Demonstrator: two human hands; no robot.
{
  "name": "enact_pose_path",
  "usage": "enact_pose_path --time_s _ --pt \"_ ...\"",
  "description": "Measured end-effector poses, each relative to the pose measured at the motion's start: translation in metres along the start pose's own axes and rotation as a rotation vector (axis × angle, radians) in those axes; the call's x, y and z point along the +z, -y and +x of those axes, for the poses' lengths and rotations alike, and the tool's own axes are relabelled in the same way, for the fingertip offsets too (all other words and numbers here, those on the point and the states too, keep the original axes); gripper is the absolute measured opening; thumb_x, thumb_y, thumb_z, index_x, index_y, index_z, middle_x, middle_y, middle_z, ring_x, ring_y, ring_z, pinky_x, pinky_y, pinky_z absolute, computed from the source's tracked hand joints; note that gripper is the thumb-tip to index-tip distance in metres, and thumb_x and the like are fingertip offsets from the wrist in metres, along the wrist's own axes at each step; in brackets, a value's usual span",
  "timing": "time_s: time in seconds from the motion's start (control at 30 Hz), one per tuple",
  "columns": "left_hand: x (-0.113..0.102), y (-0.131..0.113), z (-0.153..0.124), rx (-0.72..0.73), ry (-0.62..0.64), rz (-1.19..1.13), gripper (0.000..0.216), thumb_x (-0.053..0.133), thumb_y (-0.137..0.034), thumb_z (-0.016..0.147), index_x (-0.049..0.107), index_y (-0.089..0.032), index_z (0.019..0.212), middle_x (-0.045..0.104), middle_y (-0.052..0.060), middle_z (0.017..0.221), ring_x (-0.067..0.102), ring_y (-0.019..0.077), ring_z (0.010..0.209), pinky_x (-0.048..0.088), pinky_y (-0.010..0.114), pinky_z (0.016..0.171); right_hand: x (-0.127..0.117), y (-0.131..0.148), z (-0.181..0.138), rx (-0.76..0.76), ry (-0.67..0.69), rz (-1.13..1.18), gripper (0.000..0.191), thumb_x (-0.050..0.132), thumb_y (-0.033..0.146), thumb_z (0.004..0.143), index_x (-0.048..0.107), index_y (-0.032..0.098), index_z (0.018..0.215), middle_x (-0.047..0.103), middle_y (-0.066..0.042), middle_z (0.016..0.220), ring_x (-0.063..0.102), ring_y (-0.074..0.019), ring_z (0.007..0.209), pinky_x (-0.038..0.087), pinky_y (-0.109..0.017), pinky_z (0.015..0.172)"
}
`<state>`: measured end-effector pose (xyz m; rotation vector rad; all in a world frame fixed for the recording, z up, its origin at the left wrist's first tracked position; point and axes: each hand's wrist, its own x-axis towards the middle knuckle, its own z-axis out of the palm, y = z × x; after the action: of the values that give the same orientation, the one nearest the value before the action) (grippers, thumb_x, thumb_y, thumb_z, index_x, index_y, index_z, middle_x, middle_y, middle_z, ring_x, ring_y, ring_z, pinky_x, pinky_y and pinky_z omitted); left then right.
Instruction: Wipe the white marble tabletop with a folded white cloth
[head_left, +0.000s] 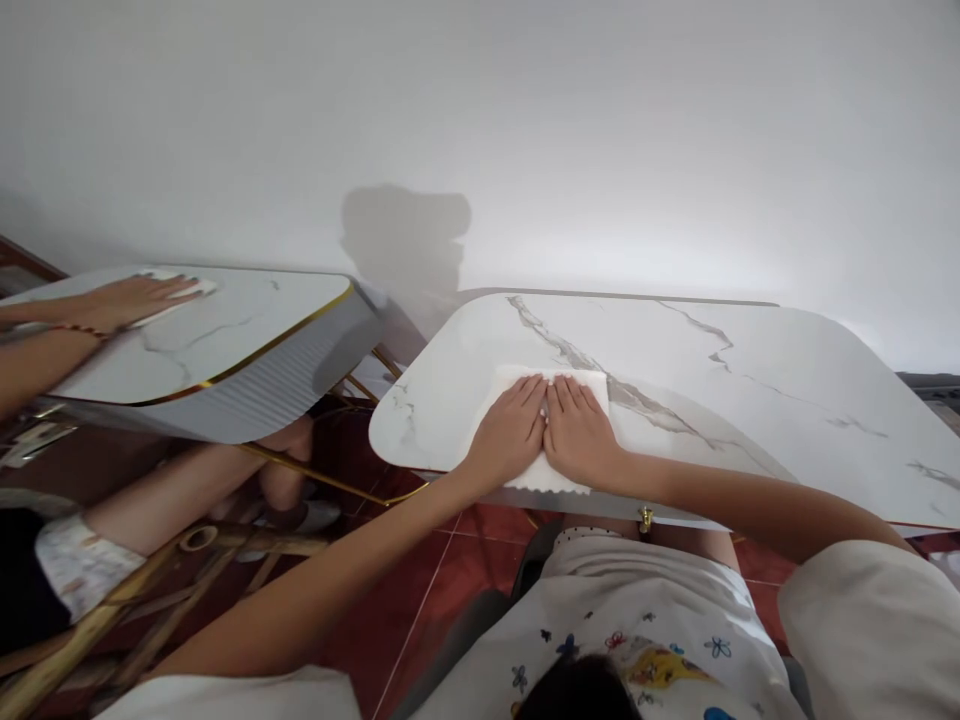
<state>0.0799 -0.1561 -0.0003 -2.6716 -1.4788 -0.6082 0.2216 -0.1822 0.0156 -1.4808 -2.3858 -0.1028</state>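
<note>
A white paper towel (501,384) lies on a white marble-patterned table (750,390) near its front left edge. My left hand (511,432) rests flat on the towel with its fingers stretched out. My right hand (579,432) lies flat beside it, fingers also extended, the two hands touching side by side. Both press on the towel and neither grips it.
At the left stands a second marble table (225,340) with a gold rim, where another person's hand (127,300) lies flat on a white cloth (196,288). That person's legs and a bamboo chair (150,580) are below. Red floor tiles (405,610) and a white wall (600,130) surround us.
</note>
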Motion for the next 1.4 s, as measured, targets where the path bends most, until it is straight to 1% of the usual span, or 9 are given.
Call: enact_pose_path --time_s 0.17,0.3,0.43,0.57,0.7,0.83,1.0,1.23,1.4 --pt "-0.003 -0.024 -0.023 -0.055 0.006 -0.021 0.055 0.03 -0.024 0.088 0.041 -0.007 0.139 0.042 0.015 0.146 0.036 0.0244 0.137 0.031 0.044 0.115 -0.011 0.004 -0.027 -0.031 0.001 0.023 0.055 0.034 0.02 0.09 0.04 -0.005 0.139 0.039 -0.023 0.146 0.032 -0.0315 0.138 0.021 -0.046 0.115" --pt "-0.006 -0.036 -0.012 -0.085 0.054 -0.115 0.055 0.032 -0.023 0.087 0.042 -0.009 0.139 0.041 0.012 0.148 0.034 0.0233 0.139 0.029 0.042 0.116 -0.017 -0.008 -0.031 0.035 0.044 0.021 0.056 0.033 0.022 0.09 0.04 -0.002 0.14 0.037 -0.02 0.148 0.031 -0.0298 0.139 0.025 -0.044 0.114" --pt "-0.013 -0.036 0.023 -0.132 0.137 -0.237 0.053 0.034 -0.023 0.087 0.045 -0.01 0.137 0.041 0.01 0.148 0.034 0.0214 0.139 0.03 0.038 0.115 -0.018 -0.032 -0.014 0.09 0.092 0.02 0.058 0.031 0.023 0.091 0.034 -0.004 0.143 0.032 -0.021 0.15 0.028 -0.0293 0.141 0.024 -0.043 0.115" --pt "-0.012 -0.028 0.067 -0.158 0.086 -0.292 0.042 0.029 -0.024 0.091 0.055 -0.019 0.123 0.056 0.005 0.134 0.052 0.0208 0.124 0.04 0.035 0.105 -0.012 -0.07 0.021 0.074 0.139 0.024 0.059 0.03 0.022 0.091 0.031 -0.003 0.144 0.03 -0.019 0.152 0.027 -0.0295 0.141 0.024 -0.043 0.115" --pt "0.007 -0.021 0.114 -0.171 0.001 -0.174 0.031 0.032 -0.022 0.092 0.059 -0.02 0.107 0.064 0.008 0.116 0.059 0.0239 0.109 0.047 0.036 0.092 -0.002 -0.115 0.067 0.035 0.155 0.008 0.058 0.03 0.023 0.091 0.032 0.0 0.144 0.031 -0.017 0.152 0.027 -0.0289 0.141 0.024 -0.043 0.115" --pt "0.032 -0.013 0.162 -0.196 -0.041 -0.09 0.027 0.034 -0.015 0.09 0.058 -0.019 0.104 0.064 0.009 0.114 0.058 0.0233 0.108 0.046 0.034 0.09 0.007 -0.156 0.111 0.028 0.191 0.009 0.055 0.029 0.022 0.092 0.036 -0.001 0.142 0.035 -0.017 0.15 0.028 -0.0264 0.141 0.024 -0.04 0.115" --pt "0.055 -0.002 0.214 -0.174 -0.118 -0.066 0.028 0.035 -0.012 0.089 0.059 -0.016 0.104 0.064 0.011 0.112 0.058 0.0229 0.107 0.043 0.033 0.093 0.015 -0.197 0.147 0.071 0.086 0.031 0.052 0.028 0.019 0.093 0.042 0.003 0.14 0.039 -0.014 0.149 0.033 -0.0244 0.139 0.026 -0.039 0.115" --pt "0.076 0.009 0.268 -0.143 -0.178 -0.094 0.03 0.036 -0.01 0.087 0.06 -0.016 0.103 0.064 0.01 0.111 0.055 0.0221 0.111 0.039 0.033 0.098 0.02 -0.234 0.174 0.164 0.029 0.05 0.048 0.029 0.022 0.094 0.047 0.01 0.137 0.044 -0.01 0.146 0.037 -0.0226 0.136 0.03 -0.038 0.111" --pt "0.078 0.013 0.282 -0.142 -0.18 -0.08 0.03 0.037 -0.01 0.085 0.06 -0.015 0.102 0.064 0.011 0.112 0.054 0.0237 0.112 0.039 0.035 0.098 0.026 -0.242 0.182 0.199 -0.027 0.062 0.044 0.029 0.024 0.095 0.055 0.013 0.129 0.051 -0.009 0.14 0.044 -0.0238 0.13 0.034 -0.039 0.108"
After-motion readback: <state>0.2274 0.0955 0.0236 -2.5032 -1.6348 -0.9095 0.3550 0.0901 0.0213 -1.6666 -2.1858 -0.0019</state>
